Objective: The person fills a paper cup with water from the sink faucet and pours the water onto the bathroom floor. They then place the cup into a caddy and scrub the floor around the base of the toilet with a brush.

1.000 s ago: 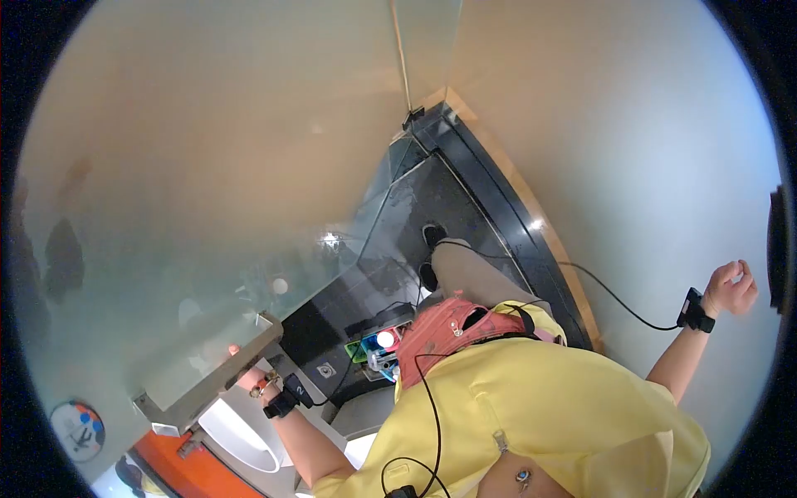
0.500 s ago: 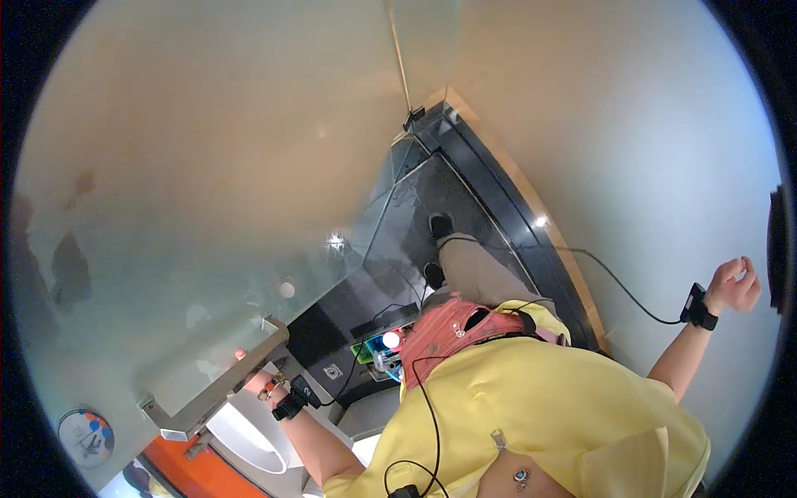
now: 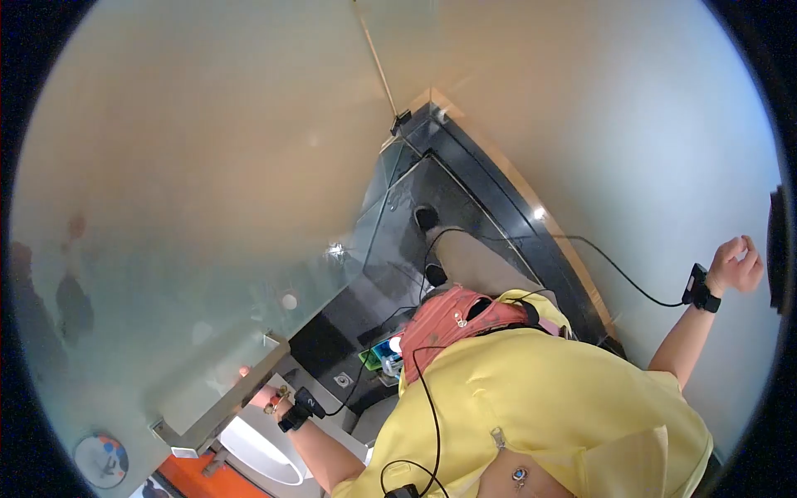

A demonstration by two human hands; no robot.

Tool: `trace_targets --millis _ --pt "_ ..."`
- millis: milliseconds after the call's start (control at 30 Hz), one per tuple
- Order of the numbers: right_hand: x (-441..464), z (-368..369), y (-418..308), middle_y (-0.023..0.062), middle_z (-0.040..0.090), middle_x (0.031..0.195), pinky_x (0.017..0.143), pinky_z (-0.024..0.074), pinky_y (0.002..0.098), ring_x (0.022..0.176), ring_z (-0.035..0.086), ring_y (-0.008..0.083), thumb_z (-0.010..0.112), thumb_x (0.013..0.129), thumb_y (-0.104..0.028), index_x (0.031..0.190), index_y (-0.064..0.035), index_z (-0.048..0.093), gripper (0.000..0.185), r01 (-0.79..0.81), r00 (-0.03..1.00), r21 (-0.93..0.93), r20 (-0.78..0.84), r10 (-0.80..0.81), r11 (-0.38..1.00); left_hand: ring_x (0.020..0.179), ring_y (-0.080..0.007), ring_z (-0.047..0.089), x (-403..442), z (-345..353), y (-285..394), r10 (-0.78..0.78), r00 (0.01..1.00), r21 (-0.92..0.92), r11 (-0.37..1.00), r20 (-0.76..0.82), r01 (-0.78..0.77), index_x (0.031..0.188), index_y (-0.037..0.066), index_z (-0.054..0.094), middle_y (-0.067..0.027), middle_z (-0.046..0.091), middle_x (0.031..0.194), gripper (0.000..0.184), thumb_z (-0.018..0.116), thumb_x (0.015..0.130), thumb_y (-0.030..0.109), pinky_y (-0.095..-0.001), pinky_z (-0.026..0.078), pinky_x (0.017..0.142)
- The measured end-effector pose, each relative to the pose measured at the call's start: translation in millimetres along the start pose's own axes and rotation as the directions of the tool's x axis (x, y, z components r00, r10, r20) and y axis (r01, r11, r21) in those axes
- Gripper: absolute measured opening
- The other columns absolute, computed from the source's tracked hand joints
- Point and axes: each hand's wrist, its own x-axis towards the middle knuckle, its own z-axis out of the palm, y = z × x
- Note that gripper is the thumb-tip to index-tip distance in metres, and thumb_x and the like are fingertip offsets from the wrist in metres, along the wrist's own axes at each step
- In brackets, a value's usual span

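Observation:
My left hand (image 3: 262,397), with a beaded bracelet and a black strap at its wrist, is wrapped round a long metal door handle (image 3: 237,396). The handle is mounted on a frosted glass door (image 3: 191,282), and the bar hides part of my fingers. Far to the right, my right hand (image 3: 737,266) is raised with its fingers curled in and nothing visible in them. It is in front of a pale wall or panel (image 3: 664,166). A black wrist device (image 3: 699,288) with a cable sits on that arm.
Dark tiled floor (image 3: 324,332) lies below, with a black raised edge (image 3: 498,203) along the right. Behind the handle is a white basin (image 3: 261,452). A green container (image 3: 371,358) with bottles stands low beside me. A black cable (image 3: 614,266) hangs toward my right wrist.
The door and its handle have shifted slightly right and down in view, with my left hand still on the bar. My feet have moved a little; the right hand is nearly unchanged.

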Motion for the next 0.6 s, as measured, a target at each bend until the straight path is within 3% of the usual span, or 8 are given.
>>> trace_targets --millis 67,100,133,233,300,433,500,600 --pt "4.1 -4.6 2.7 0.0006 0.055 0.062 0.046 0.0390 0.0311 0.054 0.050 0.0180 0.056 0.070 -0.017 0.063 -0.0177 0.063 0.010 0.008 1.000 -0.010 0.006 -0.008 1.000 0.070 -0.0156 0.046 4.0 -6.7 -5.7 -0.040 0.998 0.008 0.999 0.042 0.040 0.077 -0.001 0.054 -0.0048 0.055 0.080 0.026 0.066 0.077 0.022 -0.0315 0.042 0.068" --pt "6.3 -3.7 1.2 0.0007 0.055 0.062 0.046 0.0387 0.0308 0.054 0.050 0.0181 0.056 0.070 -0.016 0.063 -0.0169 0.063 0.010 0.019 0.999 0.060 -0.031 -0.017 0.998 0.076 -0.0155 0.047 4.4 -5.8 -9.7 -0.067 0.997 -0.080 0.994 0.029 0.069 0.083 -0.002 0.055 -0.0066 0.055 0.086 0.027 0.067 0.076 0.022 -0.0311 0.043 0.073" --pt "5.4 -1.8 0.7 0.0008 0.055 0.062 0.046 0.0386 0.0307 0.054 0.050 0.0181 0.055 0.070 -0.015 0.063 -0.0165 0.063 0.010 0.028 0.999 0.098 -0.048 -0.024 0.995 0.079 -0.0157 0.048 5.6 -5.9 -12.5 -0.069 0.998 -0.024 0.997 0.007 0.069 0.086 -0.002 0.054 -0.0076 0.055 0.089 0.027 0.066 0.077 0.021 -0.0313 0.042 0.077" --pt "0.3 0.4 1.3 0.0004 0.055 0.062 0.045 0.0378 0.0300 0.054 0.049 0.0181 0.054 0.070 -0.013 0.062 -0.0153 0.062 0.012 0.005 1.000 0.090 -0.025 -0.003 0.996 0.077 -0.0159 0.048 13.7 -12.4 -20.9 -0.104 0.993 0.064 0.993 0.063 0.100 0.082 0.001 0.054 -0.0065 0.055 0.086 0.025 0.065 0.078 0.023 -0.0317 0.042 0.075" --pt "1.4 1.1 -0.4 -0.0002 0.054 0.061 0.045 0.0372 0.0293 0.054 0.049 0.0179 0.054 0.071 -0.012 0.062 -0.0150 0.062 0.013 0.001 1.000 0.071 -0.021 0.000 0.997 0.062 -0.0155 0.043 15.9 -7.5 -27.4 -0.026 0.999 0.013 1.000 -0.039 0.027 0.067 0.004 0.048 -0.0020 0.046 0.068 0.027 0.065 0.071 0.025 -0.0314 0.041 0.057" --pt "1.3 1.1 0.3 -0.0011 0.055 0.061 0.045 0.0368 0.0287 0.054 0.048 0.0174 0.054 0.074 -0.011 0.061 -0.0152 0.062 0.015 0.035 0.999 0.088 -0.021 -0.033 0.996 0.061 -0.0162 0.043 4.8 -8.3 -8.7 0.003 0.999 0.061 0.998 0.034 -0.005 0.066 0.004 0.046 -0.0011 0.045 0.067 0.028 0.064 0.073 0.025 -0.0321 0.040 0.056" --pt "4.3 0.4 -0.2 -0.0015 0.056 0.062 0.045 0.0373 0.0286 0.054 0.048 0.0174 0.054 0.075 -0.012 0.061 -0.0153 0.062 0.016 0.087 0.995 0.109 -0.051 -0.082 0.990 0.062 -0.0167 0.043 6.5 -8.5 -6.4 0.048 0.998 0.248 0.967 0.048 -0.058 0.067 0.004 0.047 -0.0020 0.046 0.068 0.030 0.064 0.075 0.027 -0.0323 0.040 0.056" --pt "10.9 -5.5 0.4 -0.0019 0.057 0.064 0.047 0.0380 0.0280 0.055 0.049 0.0171 0.054 0.077 -0.011 0.062 -0.0158 0.061 0.017 0.108 0.994 0.136 -0.046 -0.102 0.985 0.063 -0.0178 0.043 0.8 -4.4 -1.4 0.061 0.997 0.084 0.994 0.039 -0.064 0.068 0.003 0.048 -0.0043 0.049 0.070 0.033 0.064 0.078 0.030 -0.0340 0.041 0.057"
